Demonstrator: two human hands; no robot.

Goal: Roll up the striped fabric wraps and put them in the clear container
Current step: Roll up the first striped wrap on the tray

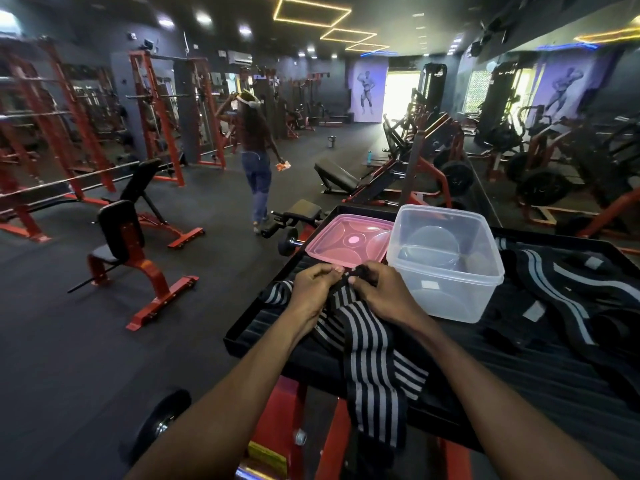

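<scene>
Gym floor stretching behind: red racks, benches (pixel 121 237), a person (pixel 256 161) walking away at mid-room. Nearer, black tray (pixel 242 334) lying across a red frame, ridged surface, raised rim.

Sitting on tray, far side: clear container (pixel 446 261), uncovered, apparently holding no wraps yet. Pink lid (pixel 346 240) lying just left of it, touching or nearly so.

Lying right of container: further wraps (pixel 561 282), loose, tangled, not yet rolled.

Draping over near rim of tray and hanging down: striped wrap (pixel 370 368), black with grey stripes, upper end gathered at tray centre, just beside container.

Pinching that upper end: left hand (pixel 311 289) and right hand (pixel 384 289), fingers of both curled onto fabric, thumbs meeting over a small dark start of a roll. Roll core judged barely begun.

Recommended for step in hand:
- Keeping both edges of wrap aligned while turning, avoiding a cone.
- Holding tension on hanging length, letting its weight assist.
- Feeding fabric up over rim steadily, watching for snagging on rim.
- Tightening core first; loose core likely unrolling inside container.
</scene>
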